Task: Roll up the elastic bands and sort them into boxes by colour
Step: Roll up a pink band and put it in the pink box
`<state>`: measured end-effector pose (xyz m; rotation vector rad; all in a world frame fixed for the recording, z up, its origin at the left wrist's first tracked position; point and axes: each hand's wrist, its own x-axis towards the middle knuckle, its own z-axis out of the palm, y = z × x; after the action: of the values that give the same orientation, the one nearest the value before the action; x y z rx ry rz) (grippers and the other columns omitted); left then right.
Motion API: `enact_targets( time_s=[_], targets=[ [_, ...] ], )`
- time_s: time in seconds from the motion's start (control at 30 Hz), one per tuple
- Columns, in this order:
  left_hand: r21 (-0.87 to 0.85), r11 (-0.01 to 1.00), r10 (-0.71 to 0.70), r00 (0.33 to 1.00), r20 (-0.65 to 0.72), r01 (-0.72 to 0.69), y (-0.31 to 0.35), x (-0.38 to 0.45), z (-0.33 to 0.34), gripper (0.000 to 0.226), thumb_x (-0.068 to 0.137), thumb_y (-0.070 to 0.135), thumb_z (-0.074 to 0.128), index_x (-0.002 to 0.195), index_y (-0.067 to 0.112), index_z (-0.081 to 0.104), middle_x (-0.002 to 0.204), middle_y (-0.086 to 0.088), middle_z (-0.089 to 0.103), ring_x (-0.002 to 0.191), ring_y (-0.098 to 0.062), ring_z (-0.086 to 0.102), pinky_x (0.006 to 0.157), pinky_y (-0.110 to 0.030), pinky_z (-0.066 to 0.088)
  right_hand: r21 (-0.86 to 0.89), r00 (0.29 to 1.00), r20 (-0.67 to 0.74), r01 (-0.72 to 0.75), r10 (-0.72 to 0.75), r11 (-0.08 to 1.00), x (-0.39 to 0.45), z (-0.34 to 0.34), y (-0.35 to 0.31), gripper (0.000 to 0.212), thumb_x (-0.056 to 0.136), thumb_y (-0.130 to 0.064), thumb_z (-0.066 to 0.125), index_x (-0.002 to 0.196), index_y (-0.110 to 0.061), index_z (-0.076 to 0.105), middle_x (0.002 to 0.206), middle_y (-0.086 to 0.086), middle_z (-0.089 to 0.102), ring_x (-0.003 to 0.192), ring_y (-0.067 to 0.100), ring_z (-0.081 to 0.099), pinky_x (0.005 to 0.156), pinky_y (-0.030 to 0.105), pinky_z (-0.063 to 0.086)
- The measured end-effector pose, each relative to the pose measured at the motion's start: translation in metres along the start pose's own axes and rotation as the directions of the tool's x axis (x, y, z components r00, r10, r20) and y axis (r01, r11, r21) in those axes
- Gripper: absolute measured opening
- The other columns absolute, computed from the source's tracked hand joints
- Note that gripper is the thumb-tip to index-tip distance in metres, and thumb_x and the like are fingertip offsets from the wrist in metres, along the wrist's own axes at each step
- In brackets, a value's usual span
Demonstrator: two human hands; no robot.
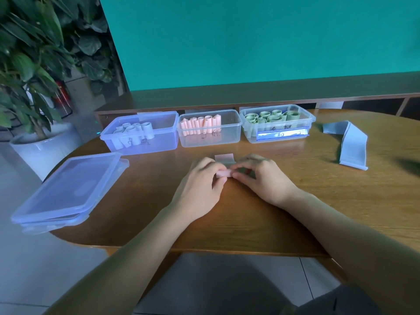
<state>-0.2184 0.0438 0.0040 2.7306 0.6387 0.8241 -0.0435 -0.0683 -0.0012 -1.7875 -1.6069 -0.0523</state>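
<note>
Clearly the rolling step is in hand: at the centre of the frame the left hand (202,178) and the right hand (261,176) meet over a pale pink flat elastic band (223,172), fingers curled and pinching the small roll from either end, while its unrolled tail lies flat on the brown wooden surface (250,223) just above the fingertips. Only a short tail shows, so I judge the roll nearly finished; the next move calls for turning the last of it in tightly, keeping a pinch on the roll so that it does not spring open, then carrying it up the frame to the box of the same colour

Three clear plastic rectangular boxes stand in a row across the middle of the frame, all open. The blue-tinted box on the left (141,133) holds a few pale bluish-white rolls. The colourless middle box (210,129) holds a row of upright pink rolls (the likely home for the band in hand), with room left at its right side. The right-hand box (278,123) is packed with green rolls seen end on. Each carries a handwritten mark on its front, too small to read

At the right of the frame a grey-blue band (351,146) lies loose and unrolled, well apart from the hands. At the lower left, clear blue-tinted lids (68,189) lie stacked, overhanging the edge of the surface
</note>
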Motion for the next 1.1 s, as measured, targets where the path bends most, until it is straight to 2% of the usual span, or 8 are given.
enact_targets(
  time_s=[0.13,0.3,0.5,0.6,0.83,0.93,1.03,1.1],
  targets=[
    [0.01,1.0,-0.01,1.0,0.012,0.01,-0.005,0.005,0.004,0.032,0.099,0.032,0.058,0.13,0.026,0.062,0.126,0.01,0.055,0.12,-0.009,0.047,0.091,-0.018,0.037,-0.017,1.0,0.013,-0.008,0.008,1.0,0.002,0.0,0.001,0.027,0.098,-0.033,0.065,0.123,-0.027,0.071,0.11,-0.01,0.059,0.093,0.008,0.058,0.085,0.03,0.053],
    [0.031,0.999,-0.026,0.999,0.03,0.025,-0.009,0.011,0.007,0.04,0.1,0.035,0.056,0.139,0.026,0.056,0.134,0.009,0.055,0.128,-0.011,0.041,0.102,-0.026,0.04,-0.029,0.999,0.035,-0.017,0.018,0.999,0.005,0.001,0.004,0.029,0.099,-0.036,0.061,0.126,-0.03,0.068,0.114,-0.01,0.058,0.1,0.01,0.057,0.089,0.032,0.052],
    [0.008,1.0,-0.023,1.0,-0.001,0.023,-0.01,0.012,0.007,0.031,0.098,0.034,0.06,0.128,0.026,0.059,0.128,0.012,0.054,0.122,-0.008,0.044,0.096,-0.018,0.033,-0.069,0.996,0.072,-0.053,0.058,0.996,0.011,0.002,0.008,0.033,0.101,-0.039,0.057,0.131,-0.03,0.064,0.128,-0.008,0.059,0.116,0.015,0.053,0.097,0.036,0.049],
    [0.007,1.0,-0.024,1.0,0.014,0.024,-0.011,0.014,0.008,0.031,0.099,0.033,0.058,0.129,0.025,0.059,0.13,0.011,0.054,0.124,-0.01,0.043,0.099,-0.022,0.035,-0.09,0.994,0.084,-0.059,0.067,0.994,0.013,0.002,0.008,0.035,0.101,-0.041,0.055,0.133,-0.031,0.062,0.131,-0.008,0.057,0.12,0.015,0.052,0.1,0.038,0.049],
    [0.02,1.0,-0.016,1.0,0.018,0.015,-0.015,0.021,0.01,0.038,0.099,0.028,0.057,0.137,0.023,0.057,0.136,0.009,0.056,0.125,-0.015,0.042,0.107,-0.034,0.04,-0.107,0.993,0.092,-0.06,0.07,0.992,0.016,0.002,0.01,0.035,0.102,-0.039,0.054,0.135,-0.031,0.061,0.13,-0.009,0.057,0.12,0.013,0.051,0.102,0.039,0.048],
    [0.005,1.0,0.013,0.999,-0.03,-0.013,-0.016,0.023,0.011,0.034,0.098,0.024,0.059,0.131,0.022,0.061,0.13,0.008,0.058,0.121,-0.014,0.044,0.104,-0.03,0.041,-0.129,0.992,0.099,-0.068,0.081,0.989,0.02,0.003,0.012,0.038,0.102,-0.04,0.053,0.139,-0.03,0.059,0.134,-0.008,0.057,0.12,0.014,0.051,0.101,0.04,0.048],
    [0.014,1.0,0.025,1.0,-0.019,-0.024,-0.017,0.024,0.012,0.032,0.097,0.023,0.059,0.129,0.023,0.062,0.128,0.01,0.058,0.118,-0.013,0.044,0.102,-0.026,0.038,-0.151,0.991,0.109,-0.063,0.08,0.986,0.023,0.003,0.012,0.039,0.103,-0.04,0.051,0.14,-0.03,0.057,0.135,-0.008,0.056,0.119,0.014,0.05,0.1,0.04,0.049],
    [0.018,1.0,0.009,1.0,-0.006,-0.009,-0.017,0.026,0.013,0.033,0.098,0.025,0.058,0.131,0.025,0.06,0.13,0.011,0.057,0.119,-0.014,0.044,0.103,-0.029,0.039,-0.146,0.993,0.098,-0.046,0.06,0.988,0.024,0.004,0.013,0.038,0.102,-0.04,0.051,0.138,-0.029,0.058,0.133,-0.008,0.057,0.12,0.015,0.051,0.099,0.041,0.05]
  ],
)
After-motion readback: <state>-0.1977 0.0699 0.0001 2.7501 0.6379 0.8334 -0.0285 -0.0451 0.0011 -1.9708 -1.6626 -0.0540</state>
